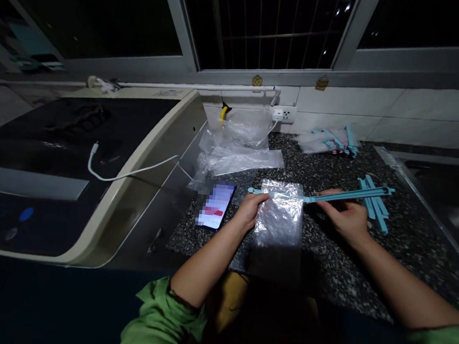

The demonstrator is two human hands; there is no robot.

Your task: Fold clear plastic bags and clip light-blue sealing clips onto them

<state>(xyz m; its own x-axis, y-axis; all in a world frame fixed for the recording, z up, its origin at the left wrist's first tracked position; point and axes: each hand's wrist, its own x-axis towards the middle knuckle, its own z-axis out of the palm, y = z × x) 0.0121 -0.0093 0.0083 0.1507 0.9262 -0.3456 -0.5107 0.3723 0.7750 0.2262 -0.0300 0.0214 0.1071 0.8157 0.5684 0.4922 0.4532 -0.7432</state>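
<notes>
Left grip (249, 209) clamped on the clear bag (279, 220), right grip (349, 218) closed on the blue strips (349, 194).

On the table (411, 260), left of the bag, lies a phone (220, 209). Left fingers pinch the bag's upper left edge, where a blue end juts out; a firm, level hold there should stop the film wrinkling. Blue also crosses the bag's upper part, though whether before or behind the film I cannot tell. Just right of the bag, the strips slant up and away; best to line them up with its top edge and press close to the film, not from the far end. Farther right of the bag, loose blue pieces (379, 221) lie heaped.
</notes>
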